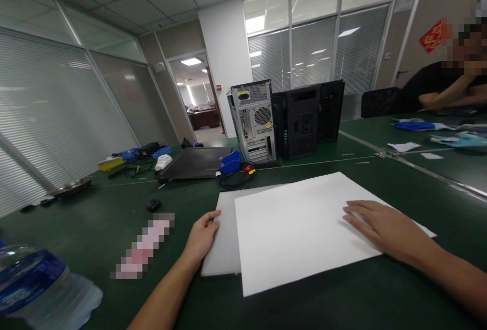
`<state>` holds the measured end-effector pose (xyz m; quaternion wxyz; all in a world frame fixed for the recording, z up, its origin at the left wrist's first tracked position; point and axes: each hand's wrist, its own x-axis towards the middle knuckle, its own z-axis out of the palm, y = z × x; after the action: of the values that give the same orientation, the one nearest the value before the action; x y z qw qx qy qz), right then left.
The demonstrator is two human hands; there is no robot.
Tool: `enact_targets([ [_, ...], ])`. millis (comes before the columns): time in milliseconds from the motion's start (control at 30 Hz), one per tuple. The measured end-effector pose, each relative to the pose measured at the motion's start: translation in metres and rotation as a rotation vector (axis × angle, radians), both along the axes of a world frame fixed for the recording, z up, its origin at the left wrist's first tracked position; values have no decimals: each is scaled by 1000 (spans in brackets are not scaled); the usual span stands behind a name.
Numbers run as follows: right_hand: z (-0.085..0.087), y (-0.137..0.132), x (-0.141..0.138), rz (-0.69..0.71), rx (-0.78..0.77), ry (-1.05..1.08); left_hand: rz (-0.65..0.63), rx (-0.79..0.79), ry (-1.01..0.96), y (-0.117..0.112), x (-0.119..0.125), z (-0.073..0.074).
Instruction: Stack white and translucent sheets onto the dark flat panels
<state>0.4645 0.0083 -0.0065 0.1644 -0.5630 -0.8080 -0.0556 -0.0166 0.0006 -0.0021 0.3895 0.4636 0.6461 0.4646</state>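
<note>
Green bench (323,312) surface runs along the near edge of a white sheet (297,233), leaving room in front of it, and a broad stretch lies to the sheet's left, where a clear bottle (38,294) with a blue label stands nearest and a pixelated pink strip (144,249) lies behind that. The sheet rests on a light grey panel (224,238) that sticks out past its left edge and shows a sliver beyond its far edge; the sheet's near-left corner overhangs the panel's dark near rim. The sheet's long axis runs mostly left to right, the right end angled somewhat away. Left of the sheet, across the exposed panel, the left hand (203,236) is loosely curled, fingertips at the panel's left edge; whether it grips, I cannot tell. The right hand (384,223) is palm down over the sheet's right part, fingers nearly straight and pointing left. Far left of the sheet is a small black object (153,205); just behind it, a blue connector (230,162) and a flat black screen (198,162). Farther behind the sheet stand a computer tower (253,122) and black case (304,122), with a person (426,84) far right.
</note>
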Motion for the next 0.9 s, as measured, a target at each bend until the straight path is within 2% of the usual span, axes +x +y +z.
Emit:
enact_targets([
  [333, 1, -21, -47, 162, 53, -100, -11, 7, -80, 0, 1, -2],
  [500, -2, -23, -49, 180, 49, -144, -17, 33, -104, 0, 3, -1],
  [733, -9, -24, -52, 213, 76, -111, -16, 46, -214, 7, -2, -9],
  [900, -6, -24, -51, 245, 43, -124, 40, 40, -281, 4, 0, -1],
])
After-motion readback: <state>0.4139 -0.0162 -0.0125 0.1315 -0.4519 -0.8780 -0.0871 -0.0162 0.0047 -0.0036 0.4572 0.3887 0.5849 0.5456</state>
